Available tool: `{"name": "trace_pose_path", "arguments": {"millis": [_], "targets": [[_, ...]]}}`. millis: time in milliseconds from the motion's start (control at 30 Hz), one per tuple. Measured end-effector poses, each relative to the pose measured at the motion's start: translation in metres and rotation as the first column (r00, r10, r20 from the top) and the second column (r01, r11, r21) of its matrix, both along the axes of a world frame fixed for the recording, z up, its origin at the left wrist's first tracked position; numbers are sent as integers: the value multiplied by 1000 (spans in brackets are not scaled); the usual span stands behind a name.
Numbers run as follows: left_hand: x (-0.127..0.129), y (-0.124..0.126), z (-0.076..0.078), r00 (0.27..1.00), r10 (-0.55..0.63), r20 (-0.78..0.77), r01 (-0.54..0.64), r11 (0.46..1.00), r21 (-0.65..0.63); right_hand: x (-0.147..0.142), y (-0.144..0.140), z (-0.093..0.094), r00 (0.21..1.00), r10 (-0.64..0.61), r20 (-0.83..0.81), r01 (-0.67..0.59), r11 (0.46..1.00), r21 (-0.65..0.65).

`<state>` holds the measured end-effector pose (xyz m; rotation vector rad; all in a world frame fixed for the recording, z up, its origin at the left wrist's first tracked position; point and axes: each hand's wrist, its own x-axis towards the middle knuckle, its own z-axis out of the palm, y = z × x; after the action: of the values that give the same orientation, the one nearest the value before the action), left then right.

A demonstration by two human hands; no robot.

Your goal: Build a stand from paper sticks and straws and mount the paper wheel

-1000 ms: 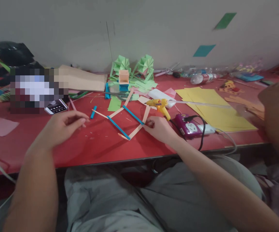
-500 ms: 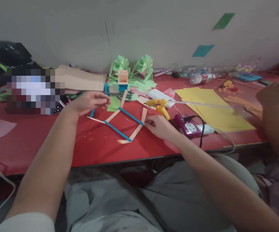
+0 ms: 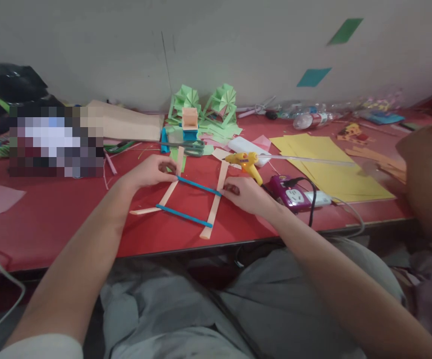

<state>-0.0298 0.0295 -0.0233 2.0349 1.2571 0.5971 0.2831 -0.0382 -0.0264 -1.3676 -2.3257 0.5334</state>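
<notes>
Where the red table (image 3: pixel 51 219) fills the middle of the frame, we record a paper ladder (image 3: pixel 189 199) lying flat at centre: two tan strips, two blue rungs. Our left hand (image 3: pixel 149 171) pinches its left strip, fingers closed on it; our right hand (image 3: pixel 244 193) pinches its right strip likewise. Right of centre: yellow glue gun (image 3: pixel 246 163), purple power strip (image 3: pixel 291 193), yellow paper (image 3: pixel 328 167). Another person's hand (image 3: pixel 423 149) at the right edge.

no legible text, label, brand or number on anything; blurred patch unreadable
</notes>
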Motion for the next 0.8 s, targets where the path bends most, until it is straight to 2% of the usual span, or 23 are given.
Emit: {"name": "trace_pose_path", "arguments": {"millis": [133, 367, 600, 800], "targets": [[-1, 0, 0, 999, -11, -41, 11, 1000, -3, -1, 2, 1, 999, 26, -24, -25, 1000, 15], [-4, -1, 3, 1000, -22, -20, 21, 999, -40, -5, 3, -1, 999, 50, -19, -50, 999, -7], [-5, -2, 4, 995, -95, -43, 94, 995, -25, -6, 5, 3, 996, 13, 85, -10, 999, -31], [-3, -5, 5, 995, -91, -41, 90, 996, -25, -10, 4, 3, 983, 1, 184, -3, 1000, 9]]}}
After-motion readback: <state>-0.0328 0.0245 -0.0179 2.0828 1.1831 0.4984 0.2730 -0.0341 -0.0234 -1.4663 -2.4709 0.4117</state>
